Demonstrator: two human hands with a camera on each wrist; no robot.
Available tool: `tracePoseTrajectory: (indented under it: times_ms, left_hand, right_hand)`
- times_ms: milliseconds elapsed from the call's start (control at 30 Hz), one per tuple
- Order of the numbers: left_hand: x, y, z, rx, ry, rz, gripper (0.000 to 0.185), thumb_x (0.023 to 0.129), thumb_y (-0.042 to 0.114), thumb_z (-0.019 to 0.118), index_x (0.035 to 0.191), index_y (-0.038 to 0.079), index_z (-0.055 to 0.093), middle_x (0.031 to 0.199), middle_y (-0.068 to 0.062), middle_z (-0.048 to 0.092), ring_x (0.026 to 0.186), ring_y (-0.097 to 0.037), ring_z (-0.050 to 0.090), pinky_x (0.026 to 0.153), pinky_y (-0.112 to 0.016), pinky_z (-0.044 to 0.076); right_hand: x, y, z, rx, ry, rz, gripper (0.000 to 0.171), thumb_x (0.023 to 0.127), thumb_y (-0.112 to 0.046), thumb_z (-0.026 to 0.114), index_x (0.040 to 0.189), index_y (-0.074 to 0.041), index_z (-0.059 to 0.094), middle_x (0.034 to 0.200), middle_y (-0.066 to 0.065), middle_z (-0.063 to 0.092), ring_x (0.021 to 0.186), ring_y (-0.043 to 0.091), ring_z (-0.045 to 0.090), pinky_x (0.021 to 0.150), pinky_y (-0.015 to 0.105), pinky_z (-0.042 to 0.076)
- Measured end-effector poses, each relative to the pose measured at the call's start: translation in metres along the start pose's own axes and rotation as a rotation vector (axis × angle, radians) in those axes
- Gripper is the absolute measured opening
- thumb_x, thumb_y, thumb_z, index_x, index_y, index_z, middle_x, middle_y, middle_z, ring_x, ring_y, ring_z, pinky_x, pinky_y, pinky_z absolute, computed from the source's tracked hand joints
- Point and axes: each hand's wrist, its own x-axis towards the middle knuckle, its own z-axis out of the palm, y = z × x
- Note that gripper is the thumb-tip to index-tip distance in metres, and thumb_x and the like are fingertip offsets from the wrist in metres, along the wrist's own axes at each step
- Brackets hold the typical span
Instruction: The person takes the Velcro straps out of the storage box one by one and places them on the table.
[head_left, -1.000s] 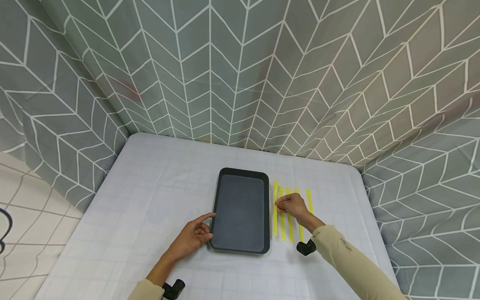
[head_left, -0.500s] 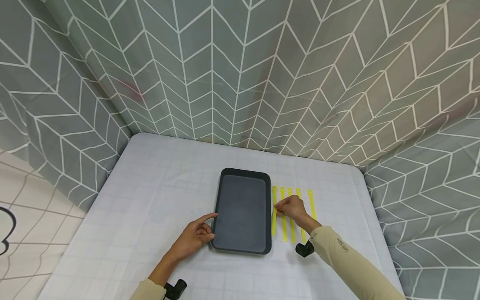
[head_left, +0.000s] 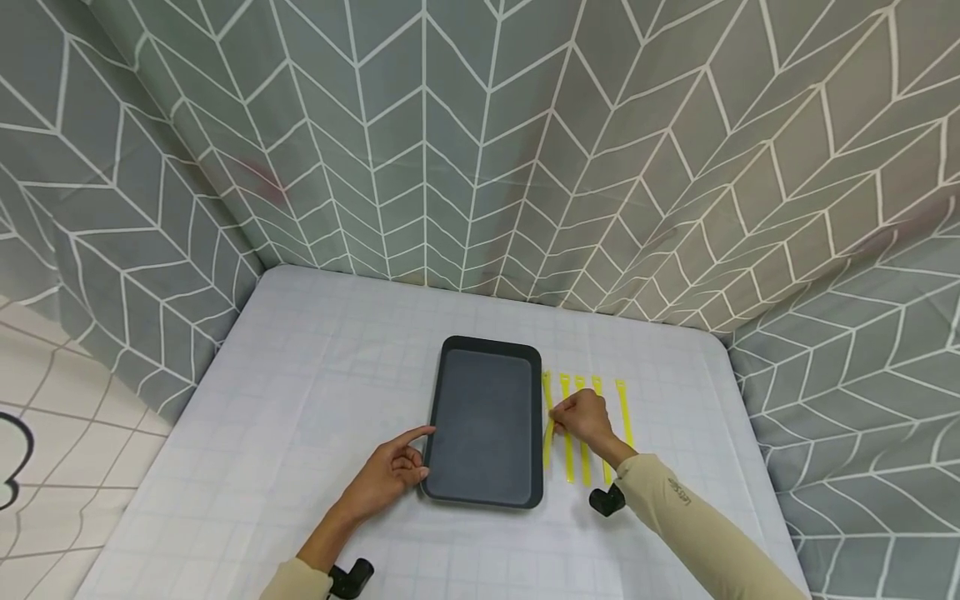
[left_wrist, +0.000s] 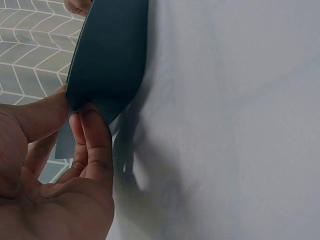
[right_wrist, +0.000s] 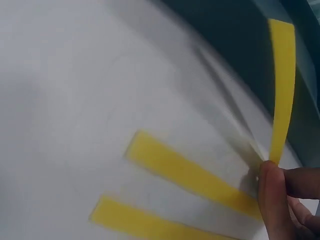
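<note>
A dark grey rectangular tray [head_left: 487, 425] lies on the white-covered table. My left hand [head_left: 386, 475] is at its left side; in the left wrist view, the fingers and thumb [left_wrist: 47, 112] grip the rim and outer wall near a corner. Just beyond the tray's right wall, my right hand [head_left: 588, 417] pinches a thin yellow strip [right_wrist: 283, 85] between thumb and fingers. That strip stands up off the cloth in the right wrist view, its free end in front of the tray wall. Several similar yellow strips [head_left: 585, 467] lie side by side under and beside the right hand.
White cloth covers the table [head_left: 337, 358]. Grey curtains [head_left: 465, 167] with a white chevron pattern hang behind it and on both sides. Black wrist devices [head_left: 607, 500] are worn on both arms. A tiled floor [head_left: 67, 467] shows at the left.
The pinched strip has shifted slightly left toward the tray's right wall and now tilts, its upper end at the tray edge. My left hand keeps its hold on the tray.
</note>
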Motion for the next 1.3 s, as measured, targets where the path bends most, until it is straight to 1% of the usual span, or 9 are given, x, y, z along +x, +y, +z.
tracePoseTrajectory:
  times_ms: [100,167,367,500,633,967,1067,1300]
  left_hand:
    - [0.0002,-0.0004,0.0001,0.007,-0.001,0.004,0.064,0.094,-0.002,0.064,0.152,0.002,0.039,0.095,-0.017,0.054,0.071,-0.007,0.051,0.068,-0.019,0.046]
    - [0.0002,-0.0008,0.0003,0.015,0.0,0.009,0.064,0.094,-0.002,0.064,0.152,0.002,0.039,0.095,-0.017,0.054,0.071,-0.007,0.051,0.068,-0.019,0.046]
    - [-0.0002,-0.0004,0.001,0.028,0.004,0.004,0.064,0.094,-0.002,0.064,0.152,0.003,0.039,0.095,-0.016,0.054,0.072,-0.008,0.052,0.071,-0.02,0.048]
    - [-0.0005,0.0004,0.0013,0.025,0.007,-0.003,0.064,0.093,-0.002,0.064,0.152,0.003,0.039,0.095,-0.016,0.053,0.073,-0.008,0.053,0.072,-0.02,0.048]
    - [-0.0004,0.0006,0.0014,0.019,0.005,-0.001,0.064,0.093,-0.002,0.064,0.152,0.003,0.039,0.095,-0.016,0.053,0.073,-0.008,0.053,0.072,-0.02,0.048]
    - [0.0011,0.0008,0.0015,0.02,-0.002,-0.002,0.065,0.093,-0.003,0.064,0.152,0.003,0.039,0.095,-0.016,0.053,0.072,-0.008,0.052,0.068,-0.02,0.046]
    - [0.0011,0.0009,0.0015,0.018,-0.004,-0.006,0.065,0.093,-0.003,0.064,0.152,0.003,0.039,0.095,-0.016,0.053,0.072,-0.008,0.052,0.068,-0.02,0.047]
    - [0.0005,0.0006,0.0017,0.023,0.0,-0.01,0.065,0.093,-0.003,0.065,0.152,0.004,0.039,0.094,-0.015,0.053,0.071,-0.008,0.052,0.068,-0.02,0.047]
  right_hand:
    - [-0.0005,0.001,0.0003,-0.07,0.028,-0.064,0.015,0.086,-0.009,0.075,0.073,-0.002,0.077,0.059,0.005,0.068,0.052,0.014,0.058,0.049,0.025,0.041]
    - [-0.0009,0.0011,0.0008,-0.099,0.038,-0.085,0.017,0.086,-0.009,0.075,0.07,-0.003,0.075,0.058,0.003,0.067,0.051,0.014,0.056,0.048,0.025,0.041]
    - [-0.0016,-0.0004,0.0016,-0.146,0.056,-0.088,0.017,0.086,-0.01,0.077,0.07,-0.003,0.074,0.056,0.002,0.066,0.052,0.013,0.057,0.05,0.025,0.043]
    - [-0.0013,0.0006,0.0016,-0.15,0.06,-0.101,0.019,0.086,-0.01,0.076,0.068,-0.003,0.074,0.055,0.001,0.065,0.051,0.013,0.056,0.05,0.025,0.041]
    - [-0.0008,0.0027,0.0013,-0.136,0.053,-0.095,0.024,0.087,-0.012,0.075,0.064,-0.004,0.073,0.054,0.001,0.064,0.05,0.013,0.052,0.048,0.025,0.038]
    - [0.0013,0.0031,0.0012,-0.164,0.047,-0.113,0.033,0.089,-0.013,0.073,0.057,-0.006,0.071,0.049,-0.002,0.06,0.046,0.014,0.049,0.046,0.024,0.034]
    - [0.0015,0.0034,0.0018,-0.156,0.045,-0.108,0.032,0.089,-0.014,0.074,0.058,-0.006,0.071,0.05,-0.001,0.061,0.046,0.014,0.049,0.046,0.024,0.034]
    - [-0.0003,0.0018,0.0023,-0.154,0.04,-0.091,0.025,0.089,-0.015,0.074,0.066,-0.004,0.074,0.055,0.003,0.066,0.049,0.013,0.054,0.048,0.024,0.039]
